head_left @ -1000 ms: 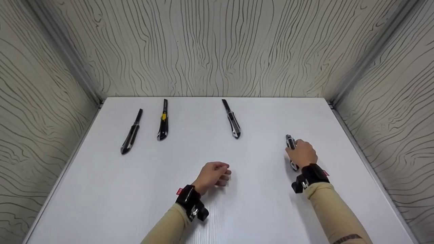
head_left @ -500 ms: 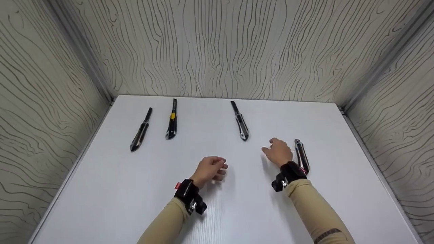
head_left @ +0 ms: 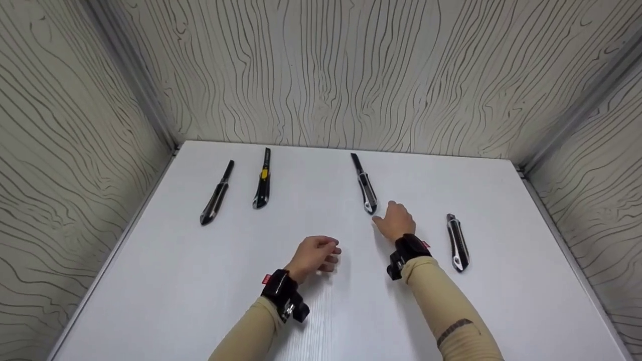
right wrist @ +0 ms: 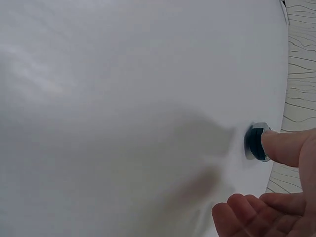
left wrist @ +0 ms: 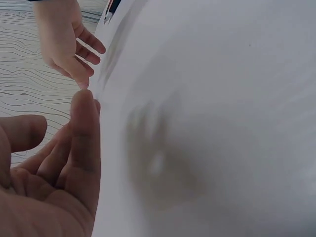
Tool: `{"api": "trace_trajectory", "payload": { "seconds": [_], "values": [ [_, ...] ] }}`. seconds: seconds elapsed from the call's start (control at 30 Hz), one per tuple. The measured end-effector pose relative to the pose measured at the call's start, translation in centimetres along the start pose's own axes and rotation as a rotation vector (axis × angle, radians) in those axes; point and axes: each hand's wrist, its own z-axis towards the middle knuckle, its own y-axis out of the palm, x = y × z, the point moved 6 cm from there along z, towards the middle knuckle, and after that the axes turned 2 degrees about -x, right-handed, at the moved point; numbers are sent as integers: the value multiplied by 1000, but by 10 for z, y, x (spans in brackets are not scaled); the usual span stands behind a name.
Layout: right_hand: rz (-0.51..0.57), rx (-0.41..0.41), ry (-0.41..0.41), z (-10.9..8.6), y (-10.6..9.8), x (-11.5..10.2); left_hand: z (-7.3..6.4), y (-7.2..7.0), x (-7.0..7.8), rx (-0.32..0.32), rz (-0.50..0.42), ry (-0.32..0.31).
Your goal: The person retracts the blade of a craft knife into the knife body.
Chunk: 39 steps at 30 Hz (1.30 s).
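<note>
My right hand [head_left: 396,223] hovers over the white table with thumb and fingers spread and nothing between them. Just beyond its thumb lies a utility knife [head_left: 367,193] with a silver-and-black handle and its dark blade out, pointing to the back. In the right wrist view, the thumb overlaps the dark butt end of this utility knife [right wrist: 256,142]. Another silver-and-black utility knife [head_left: 458,245], its blade drawn in, lies right of that hand. My left hand [head_left: 311,255] holds nothing; its fingers are loosely bent above the table, nearer the front.
Two more utility knives lie at the back left with blades out: a dark one [head_left: 215,200] and a black one with a yellow slider [head_left: 262,183]. Wood-grain panels [head_left: 321,75] wall the white table [head_left: 165,281] at the back and both sides.
My right hand has let go of the rightmost utility knife and moved left, to the butt end of the middle one. The head view has shifted slightly; my left hand has stayed about in place.
</note>
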Motion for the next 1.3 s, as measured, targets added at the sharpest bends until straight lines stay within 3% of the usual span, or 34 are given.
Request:
{"api": "trace_trajectory", "payload": {
  "seconds": [0.3,0.8,1.3],
  "values": [
    [47,-20,-28,19,14,-14,3,-1,-1,3,-37,-14],
    [67,10,7,40,23,-27,10,-7,-8,6,-57,-27],
    [58,43,11,46,23,-32,12,-10,-10,-1,-82,-15]
  ]
}}
